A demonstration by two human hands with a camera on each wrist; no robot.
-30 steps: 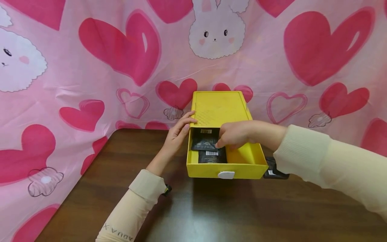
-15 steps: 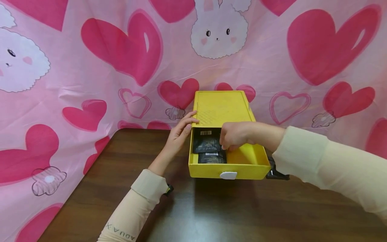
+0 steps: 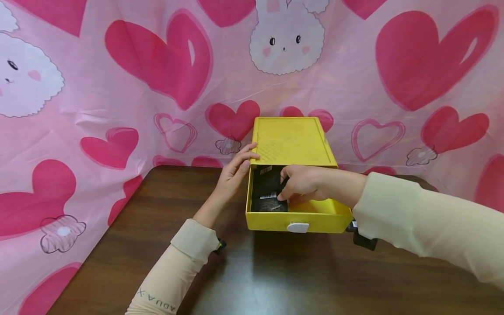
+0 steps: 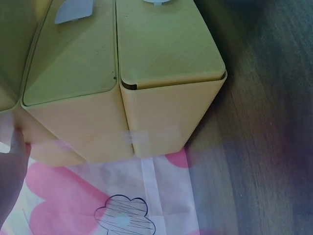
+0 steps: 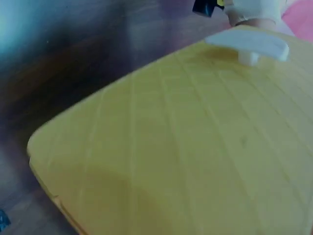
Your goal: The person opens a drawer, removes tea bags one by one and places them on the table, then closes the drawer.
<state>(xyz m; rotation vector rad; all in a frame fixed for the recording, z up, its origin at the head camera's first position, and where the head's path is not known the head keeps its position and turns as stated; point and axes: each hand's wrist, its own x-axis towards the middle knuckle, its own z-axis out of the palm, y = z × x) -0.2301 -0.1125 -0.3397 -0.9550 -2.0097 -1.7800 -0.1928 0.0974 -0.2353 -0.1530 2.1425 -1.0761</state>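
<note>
In the head view, a yellow drawer (image 3: 299, 221) stands pulled out of a yellow drawer unit (image 3: 293, 140). Black flat packets (image 3: 268, 183) with barcode labels lie along its left side. Inside the drawer my right hand (image 3: 305, 183) has its thumb and curled fingers at the right edge of these packets; some fingertips are hidden. My left hand (image 3: 235, 168) rests on the unit's upper left side, fingers extended over the edge. The left wrist view shows part of that hand (image 4: 12, 171) against the unit's side. A white handle (image 5: 249, 44) fills the top of the right wrist view.
Below the open drawer are further closed drawers (image 4: 171, 44), stacked in the same unit. A brown wooden table (image 3: 189, 192) carries it. Close behind hangs a pink cloth (image 3: 228, 65) with hearts and rabbits.
My right hand has shifted slightly down and left in the drawer. The packets have moved left and now lie more in line. My left hand stays on the unit's side.
</note>
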